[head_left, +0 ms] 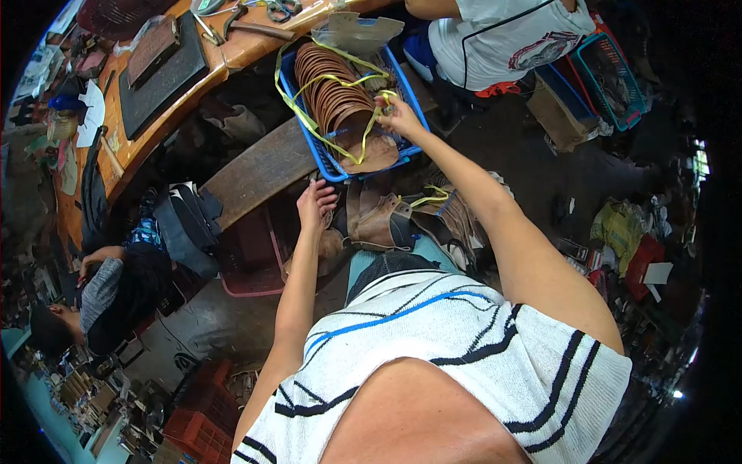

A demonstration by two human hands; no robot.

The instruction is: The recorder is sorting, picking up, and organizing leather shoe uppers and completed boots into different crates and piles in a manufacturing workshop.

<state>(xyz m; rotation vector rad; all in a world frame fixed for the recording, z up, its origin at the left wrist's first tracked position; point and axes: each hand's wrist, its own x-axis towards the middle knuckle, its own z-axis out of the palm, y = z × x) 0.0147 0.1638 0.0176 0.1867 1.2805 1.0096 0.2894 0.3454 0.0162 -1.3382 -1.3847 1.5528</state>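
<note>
A blue plastic basket stands in front of me, filled with a row of curved brown leather-like pieces. A long yellow ribbon loops over the pieces and the basket's left side. Above the basket's right part, my right hand pinches this ribbon between its fingers. My left hand is just off the basket's near left corner, fingers apart, nothing visible in it. A flat brown piece lies at the basket's near end. Sewn brown leather pieces rest by my lap, with another yellow strip.
A wooden bench plank runs under the basket. Beyond it, a curved wooden worktable carries a hammer and a dark board. Co-workers sit at the far right and left. A maroon crate stands left of me.
</note>
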